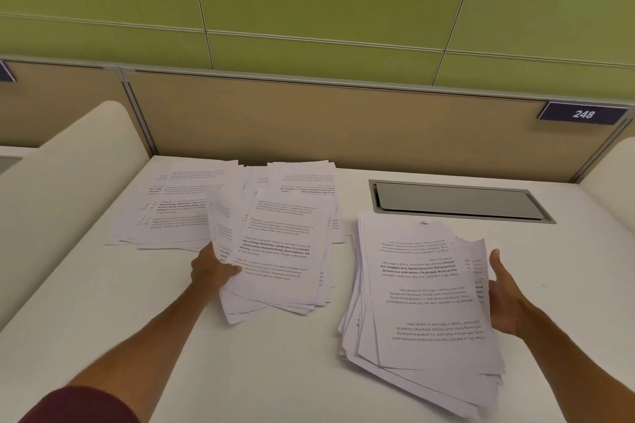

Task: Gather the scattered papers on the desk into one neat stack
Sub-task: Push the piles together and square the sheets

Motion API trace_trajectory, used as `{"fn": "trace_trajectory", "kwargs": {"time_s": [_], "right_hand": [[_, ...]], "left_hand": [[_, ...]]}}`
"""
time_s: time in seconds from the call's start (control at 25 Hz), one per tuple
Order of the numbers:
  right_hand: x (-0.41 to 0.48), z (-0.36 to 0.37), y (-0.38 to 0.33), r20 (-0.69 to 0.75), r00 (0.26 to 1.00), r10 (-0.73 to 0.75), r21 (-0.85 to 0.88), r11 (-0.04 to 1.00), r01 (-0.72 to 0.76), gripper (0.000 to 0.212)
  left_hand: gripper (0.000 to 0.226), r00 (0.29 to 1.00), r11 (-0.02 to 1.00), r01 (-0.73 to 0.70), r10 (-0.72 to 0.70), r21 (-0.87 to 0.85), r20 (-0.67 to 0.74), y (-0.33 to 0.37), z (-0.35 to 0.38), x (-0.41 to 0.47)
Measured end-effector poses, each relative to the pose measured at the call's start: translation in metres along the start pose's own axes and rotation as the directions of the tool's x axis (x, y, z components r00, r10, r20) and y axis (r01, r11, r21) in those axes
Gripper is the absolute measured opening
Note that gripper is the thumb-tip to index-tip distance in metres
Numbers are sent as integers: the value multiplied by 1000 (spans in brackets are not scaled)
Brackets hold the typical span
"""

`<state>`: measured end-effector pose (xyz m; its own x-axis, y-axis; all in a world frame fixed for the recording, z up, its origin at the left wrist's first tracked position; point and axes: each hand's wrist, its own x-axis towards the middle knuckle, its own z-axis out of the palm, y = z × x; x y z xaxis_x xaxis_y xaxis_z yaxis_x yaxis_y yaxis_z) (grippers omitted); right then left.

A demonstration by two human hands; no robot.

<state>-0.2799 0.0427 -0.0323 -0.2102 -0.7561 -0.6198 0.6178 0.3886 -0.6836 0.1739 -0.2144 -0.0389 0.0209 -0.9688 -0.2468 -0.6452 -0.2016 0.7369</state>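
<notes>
The left hand's [213, 271] thumb lies on top of a loose bundle of papers [278, 251] and the fingers go under it, clamped on the bundle's left edge at about 9 o'clock from its middle. The bundle's far end tilts up off the desk, and its sheets fan out unevenly at the near corner.

The right hand [505, 299] sits against the right edge of a thicker stack [422, 292] at 4 o'clock on the desk. Its thumb stands up clear of the paper. The fingertips are hidden by the sheets, so I cannot tell whether they grip.

That stack is ragged, its corners splayed at 6 and 7 o'clock, and its printed text reads upside down. A strip of bare white desk [275, 371] separates the two piles, and wide open surface runs toward 6 and 7 o'clock.

More sheets [178, 209] lie spread flat at 11 o'clock, overlapping, and others [302, 178] at 12 o'clock reach near the tan partition [309, 120]. A grey cable hatch [457, 201] is set into the desk at 1 o'clock, just beyond the stack. A white side divider [68, 182] bounds the desk at 9 o'clock.
</notes>
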Motion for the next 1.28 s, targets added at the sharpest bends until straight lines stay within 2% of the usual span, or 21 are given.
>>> {"fn": "trace_trajectory", "kwargs": {"time_s": [0.08,0.16,0.2,0.36,0.48,0.56,0.64,0.72,0.76,0.8,0.88,0.92,0.96,1.08,1.12,1.2,1.28], "right_hand": [[0,-3,-1,7,1000,0,15,1000,0,92],[1,-4,-1,37,999,9,23,1000,-9,92],[1,-5,-1,53,999,14,28,999,-15,93],[-1,-11,-1,115,993,23,71,997,-31,94],[-3,-12,-2,169,985,21,78,996,-35,95],[-5,-12,-4,204,979,18,75,997,-34,97],[-6,-10,-6,226,974,2,39,999,-11,98],[-6,-5,-6,256,965,-59,26,998,54,92],[-7,-2,-5,235,967,-97,-10,995,102,86],[-8,1,-4,193,973,-128,-68,987,143,80],[-11,6,-1,100,982,-163,-174,968,178,72],[-11,9,-1,76,981,-177,-221,957,189,72],[-12,9,0,55,981,-186,-264,945,194,76],[-18,16,-1,-91,977,-192,-400,906,140,110],[-18,17,-1,-139,972,-190,-435,893,113,116],[-14,14,3,-180,967,-179,-425,901,88,99],[-11,7,7,-68,989,-130,-236,965,111,77]], "left_hand": [[53,997,961,54,-36,-271,73,0,1,-4],[54,974,816,187,-82,-547,211,-5,-2,-8],[52,962,759,224,-71,-612,263,-7,-4,-11],[46,943,654,173,105,-736,316,-4,-10,-19],[46,919,652,128,205,-747,337,20,-3,-35],[58,859,704,141,263,-696,440,36,17,-53],[79,756,813,174,251,-556,604,48,45,-69],[73,657,903,142,221,-406,721,60,77,-84],[75,649,926,119,200,-358,734,68,93,-91],[79,691,934,102,182,-344,700,76,107,-96],[82,818,932,66,154,-356,555,92,125,-104],[80,834,941,32,160,-336,529,98,133,-109],[77,820,958,-21,179,-285,544,103,140,-115],[73,816,981,-185,184,-54,548,108,156,-126],[72,821,975,-224,184,8,541,109,158,-127],[78,857,944,-275,155,182,492,113,159,-125],[89,892,911,-272,117,311,436,117,161,-126]]}}
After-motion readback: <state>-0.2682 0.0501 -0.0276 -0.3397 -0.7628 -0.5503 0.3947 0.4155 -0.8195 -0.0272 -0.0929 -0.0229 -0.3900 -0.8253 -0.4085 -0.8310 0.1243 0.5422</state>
